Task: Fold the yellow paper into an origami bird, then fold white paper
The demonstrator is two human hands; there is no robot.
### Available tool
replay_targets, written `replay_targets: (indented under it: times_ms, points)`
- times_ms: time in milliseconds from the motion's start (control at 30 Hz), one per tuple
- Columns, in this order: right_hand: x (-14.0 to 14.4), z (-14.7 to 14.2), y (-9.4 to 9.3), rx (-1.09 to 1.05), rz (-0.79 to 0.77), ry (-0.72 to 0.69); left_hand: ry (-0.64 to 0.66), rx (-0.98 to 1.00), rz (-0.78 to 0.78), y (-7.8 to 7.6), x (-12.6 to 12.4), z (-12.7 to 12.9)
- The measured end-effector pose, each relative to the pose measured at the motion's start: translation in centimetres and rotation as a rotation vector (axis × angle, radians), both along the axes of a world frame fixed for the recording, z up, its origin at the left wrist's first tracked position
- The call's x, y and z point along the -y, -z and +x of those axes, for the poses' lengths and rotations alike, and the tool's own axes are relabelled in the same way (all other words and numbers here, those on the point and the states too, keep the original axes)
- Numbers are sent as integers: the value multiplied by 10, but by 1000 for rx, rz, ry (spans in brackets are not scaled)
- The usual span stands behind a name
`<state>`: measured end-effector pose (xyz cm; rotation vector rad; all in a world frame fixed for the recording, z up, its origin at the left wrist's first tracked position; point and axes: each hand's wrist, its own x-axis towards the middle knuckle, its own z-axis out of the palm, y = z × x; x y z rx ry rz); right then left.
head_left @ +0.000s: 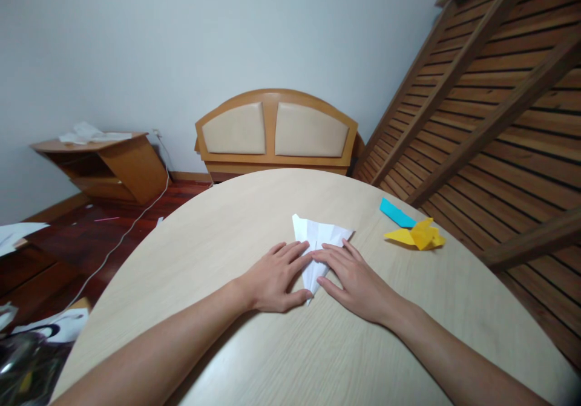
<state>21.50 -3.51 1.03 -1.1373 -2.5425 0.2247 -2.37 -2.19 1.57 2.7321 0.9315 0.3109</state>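
Note:
A white sheet of paper folded into a pointed, plane-like shape [318, 239] lies on the round light-wood table [236, 224], its tip toward me. My left hand [275, 278] rests flat on its left side, fingers together and pointing right. My right hand [351, 279] lies flat on its right side, fingertips meeting the left hand's over the paper's centre fold. Both hands press the paper down; neither lifts it.
A yellow folded paper figure [420, 235] and a blue paper strip [396, 212] lie at the table's right edge. Behind stand a wooden headboard [276, 130], a slatted bed frame [490, 109] leaning right, and a low wooden shelf [109, 164] left. A white cable [122, 236] runs over the floor.

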Motion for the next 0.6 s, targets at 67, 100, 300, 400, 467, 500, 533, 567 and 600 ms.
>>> replay_targets:
  times_ms: [67,100,300,400,467,500,533,567,600]
  points:
    - [0,0,0,-8,1,10,-26,18,14,3,0,0]
    - [0,0,0,-12,0,15,-35,24,21,4,-1,0]
    - [-2,-1,9,-58,-1,69,-29,75,38,11,-4,-1]
    - [-2,-1,14,-69,-9,112,-18,84,35,11,-4,-1]
    - [-2,0,17,-88,-29,131,-15,72,30,11,-3,-1]
    - [-3,1,19,-99,-42,127,-14,66,26,10,-3,-1]
    - [-3,1,19,-113,-55,118,-13,61,21,10,-3,-1]
    - [-4,2,20,-130,-63,106,-12,53,18,9,-3,0]
    - [-5,2,20,-152,-65,96,-11,43,18,9,-3,-1]
